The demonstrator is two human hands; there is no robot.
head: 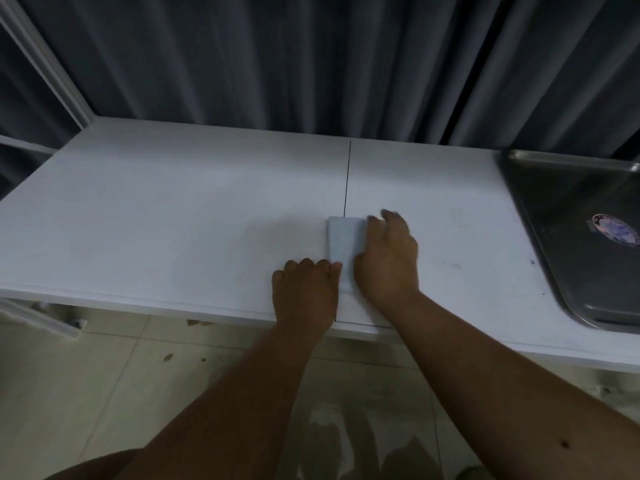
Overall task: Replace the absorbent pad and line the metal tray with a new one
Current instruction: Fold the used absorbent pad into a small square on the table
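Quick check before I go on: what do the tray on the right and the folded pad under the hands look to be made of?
The tray looks like stainless steel: grey, dull sheen, rolled raised rim, a round sticker on its floor. The folded pad seems soft paper or nonwoven sheet, matte pale blue-white, with a crisp folded edge; blur leaves the exact kind open. The left hand and right hand rest on it.

A plain indoor workroom, though its exact kind cannot be told. A white table [173, 209] stands against dark grey curtains [311, 64] over a pale tiled floor [86, 393]. A steel tray [561, 202] sits at the right.
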